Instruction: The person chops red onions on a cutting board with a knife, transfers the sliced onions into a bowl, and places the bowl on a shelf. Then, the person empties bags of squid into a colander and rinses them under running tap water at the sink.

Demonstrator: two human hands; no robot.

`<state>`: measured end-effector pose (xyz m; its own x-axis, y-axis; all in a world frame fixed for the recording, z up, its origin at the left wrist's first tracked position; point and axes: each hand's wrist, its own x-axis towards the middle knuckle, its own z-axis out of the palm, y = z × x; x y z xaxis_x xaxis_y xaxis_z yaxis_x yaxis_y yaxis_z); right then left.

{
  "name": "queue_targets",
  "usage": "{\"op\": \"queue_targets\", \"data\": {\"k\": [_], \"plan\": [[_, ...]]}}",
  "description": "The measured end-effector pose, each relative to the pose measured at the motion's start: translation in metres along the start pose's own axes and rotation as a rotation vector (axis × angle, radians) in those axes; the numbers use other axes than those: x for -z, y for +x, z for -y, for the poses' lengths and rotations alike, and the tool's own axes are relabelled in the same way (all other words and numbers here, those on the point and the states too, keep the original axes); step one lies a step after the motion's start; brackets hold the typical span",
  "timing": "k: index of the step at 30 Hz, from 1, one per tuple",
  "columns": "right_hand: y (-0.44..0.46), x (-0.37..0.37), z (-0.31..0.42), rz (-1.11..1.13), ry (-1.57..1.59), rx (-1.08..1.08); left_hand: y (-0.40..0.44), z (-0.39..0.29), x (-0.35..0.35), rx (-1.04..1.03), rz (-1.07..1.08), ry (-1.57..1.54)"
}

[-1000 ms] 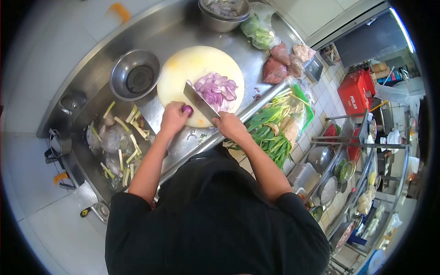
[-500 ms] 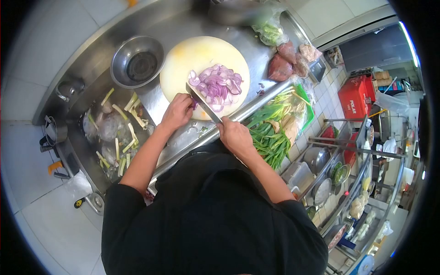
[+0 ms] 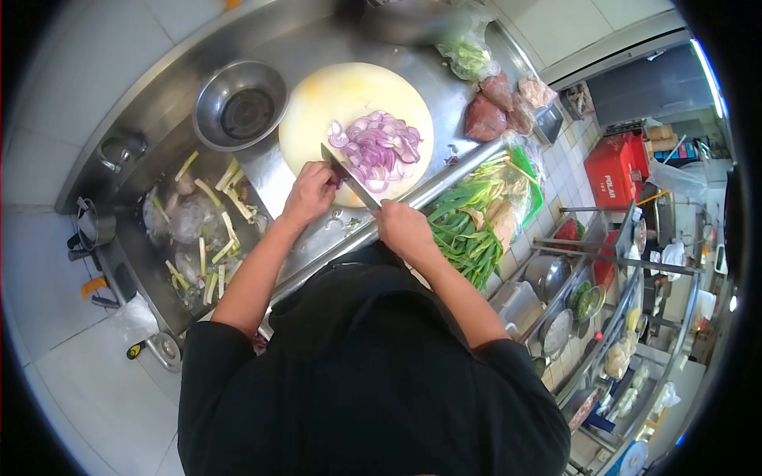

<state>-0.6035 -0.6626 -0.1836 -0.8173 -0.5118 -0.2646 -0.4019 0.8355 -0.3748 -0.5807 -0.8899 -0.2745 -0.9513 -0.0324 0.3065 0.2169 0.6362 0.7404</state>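
Note:
My right hand (image 3: 402,230) is wrapped round the handle of a kitchen knife (image 3: 352,178), whose blade slants up and left across the near part of a round, pale cutting board (image 3: 317,103). At the blade's left side, my left hand (image 3: 312,193) has its fingers curled down on a piece of red onion (image 3: 337,183), mostly hidden beneath them. Just past the blade lies a loose pile of sliced red onion (image 3: 381,147), purple and white, in the middle of the board.
A metal bowl (image 3: 240,105) stands left of the board. The sink (image 3: 131,254) holds cut stalks and wet plastic. Green leafy stalks (image 3: 468,238) lie to the right, below bagged meat (image 3: 486,117). Along the front runs the counter's metal edge (image 3: 333,252); a rack (image 3: 619,258) stands further right.
My right hand and the knife have shifted very slightly left and up. The left hand stays on the onion piece, and the sliced pile looks the same.

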Motion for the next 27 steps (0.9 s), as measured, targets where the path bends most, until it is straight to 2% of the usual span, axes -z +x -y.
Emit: {"op": "queue_targets", "data": {"k": [11,13,19,27], "plan": [[-0.006,-0.002,-0.004,0.031,0.036,0.01,-0.002,-0.004,-0.003,-0.02,-0.113,-0.014],[0.009,-0.021,-0.011,0.062,0.046,0.007,-0.003,-0.003,-0.002,0.013,-0.088,-0.016],[0.024,-0.002,-0.024,0.184,0.165,-0.135,0.01,-0.014,0.004,0.02,-0.029,0.006],[0.024,-0.01,-0.028,0.12,0.203,-0.173,0.026,-0.019,0.007,0.057,0.176,0.257]]}}
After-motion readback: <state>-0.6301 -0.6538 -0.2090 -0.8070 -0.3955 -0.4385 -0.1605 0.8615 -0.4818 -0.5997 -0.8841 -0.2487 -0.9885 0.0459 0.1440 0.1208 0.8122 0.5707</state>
